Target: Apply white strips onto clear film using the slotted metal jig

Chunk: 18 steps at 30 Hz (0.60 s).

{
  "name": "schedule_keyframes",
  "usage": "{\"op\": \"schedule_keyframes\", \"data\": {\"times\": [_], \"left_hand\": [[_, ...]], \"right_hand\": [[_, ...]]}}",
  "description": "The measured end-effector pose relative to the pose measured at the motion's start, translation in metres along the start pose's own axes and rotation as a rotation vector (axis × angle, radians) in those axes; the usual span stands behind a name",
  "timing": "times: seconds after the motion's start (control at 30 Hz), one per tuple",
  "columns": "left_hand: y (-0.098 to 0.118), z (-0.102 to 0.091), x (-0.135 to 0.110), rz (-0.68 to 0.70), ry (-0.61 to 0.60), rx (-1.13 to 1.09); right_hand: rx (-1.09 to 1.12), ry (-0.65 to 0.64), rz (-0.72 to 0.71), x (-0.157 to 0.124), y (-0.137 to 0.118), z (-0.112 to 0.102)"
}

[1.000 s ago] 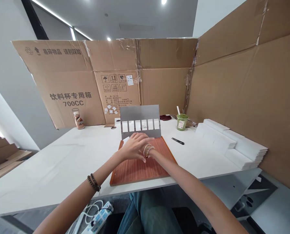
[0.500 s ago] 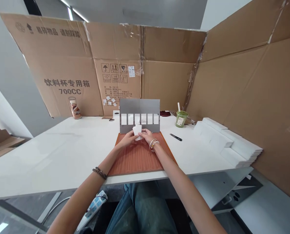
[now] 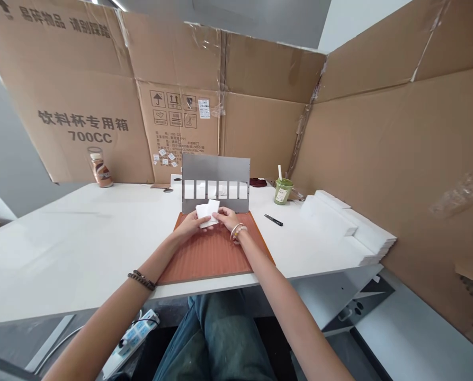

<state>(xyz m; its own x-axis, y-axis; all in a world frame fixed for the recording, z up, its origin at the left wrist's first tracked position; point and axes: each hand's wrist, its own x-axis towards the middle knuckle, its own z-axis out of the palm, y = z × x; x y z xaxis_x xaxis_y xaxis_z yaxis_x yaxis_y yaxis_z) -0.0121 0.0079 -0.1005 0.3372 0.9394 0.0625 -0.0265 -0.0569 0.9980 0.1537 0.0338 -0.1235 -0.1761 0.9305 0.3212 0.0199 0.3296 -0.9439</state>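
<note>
Small white paper pieces (image 3: 206, 212) are held between my two hands above a reddish-brown ribbed board (image 3: 208, 259). My left hand (image 3: 190, 224) grips them from the left with the thumb on top. From the right, my right hand (image 3: 226, 216) pinches a piece that sticks up above the others. Whether these are cards or folded sheets I cannot tell. Just behind my hands a grey panel (image 3: 216, 165) stands upright at the board's far edge, with a row of rectangular windows that show white.
A black pen (image 3: 273, 219) lies right of the board. Beyond it stand a green cup (image 3: 283, 191) with a white stick and stacked white sheets (image 3: 339, 225). A brown bottle (image 3: 101, 169) is at the back left. Cardboard walls (image 3: 260, 121) enclose the table's back and right.
The view has swung to the right, so things appear farther left. The paper pieces are now fanned apart, one rising above the others at my right fingers.
</note>
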Motion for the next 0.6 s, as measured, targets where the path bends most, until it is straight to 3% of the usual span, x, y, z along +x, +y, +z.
{"op": "schedule_keyframes", "data": {"times": [0.3, 0.6], "left_hand": [[-0.007, -0.005, -0.002, -0.012, 0.018, 0.063], [-0.011, -0.007, 0.002, -0.023, 0.023, -0.010]], "right_hand": [[-0.012, 0.037, 0.012, -0.001, 0.008, -0.006], [0.074, 0.098, 0.069, 0.001, 0.010, -0.007]]}}
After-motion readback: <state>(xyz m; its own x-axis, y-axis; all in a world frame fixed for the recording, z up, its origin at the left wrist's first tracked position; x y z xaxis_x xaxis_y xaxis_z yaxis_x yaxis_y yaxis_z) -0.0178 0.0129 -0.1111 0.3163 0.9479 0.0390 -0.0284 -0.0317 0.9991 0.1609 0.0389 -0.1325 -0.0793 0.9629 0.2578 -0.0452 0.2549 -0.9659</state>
